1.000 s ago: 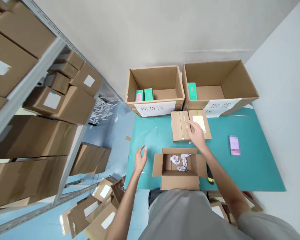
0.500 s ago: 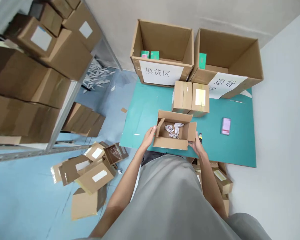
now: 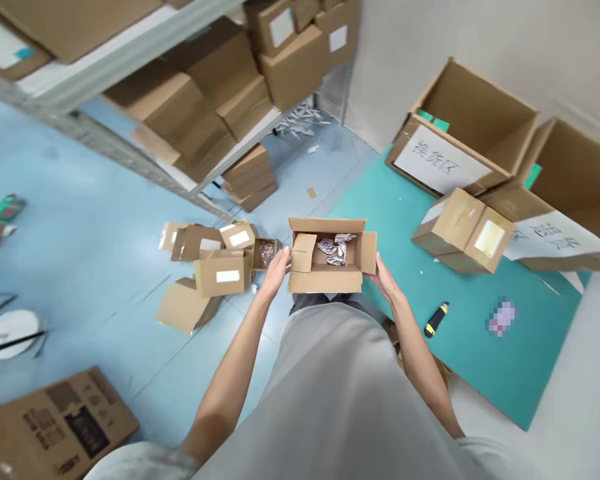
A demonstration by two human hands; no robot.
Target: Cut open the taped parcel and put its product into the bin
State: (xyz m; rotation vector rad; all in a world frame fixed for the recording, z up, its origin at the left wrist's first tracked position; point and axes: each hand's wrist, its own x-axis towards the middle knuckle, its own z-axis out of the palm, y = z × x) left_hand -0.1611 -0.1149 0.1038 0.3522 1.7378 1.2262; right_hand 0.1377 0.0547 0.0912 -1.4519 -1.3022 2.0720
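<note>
Between my two hands is a small open cardboard box (image 3: pixel 325 281), its flaps spread outward. Crumpled printed paper (image 3: pixel 336 248) lies inside it. My left hand (image 3: pixel 276 270) grips the box's left side, and my right hand (image 3: pixel 383 277) grips its right side, with some fingers hidden behind the cardboard. The box is in front of my body, close to the left edge of the green table (image 3: pixel 380 213). A black and yellow box cutter (image 3: pixel 437 320) lies on the table, right of my right hand.
Two large labelled cartons (image 3: pixel 445 160) and two taped boxes (image 3: pixel 465 230) stand on the table, near a blurred pink phone-like item (image 3: pixel 501 318). Discarded boxes (image 3: pixel 220 267) lie on the floor to the left. Loaded metal shelving (image 3: pixel 130 67) rises beyond; a big carton (image 3: pixel 60 427) sits lower left.
My view and body have turned left. The box has moved with both hands from over the table to its left edge. The box cutter now shows fully.
</note>
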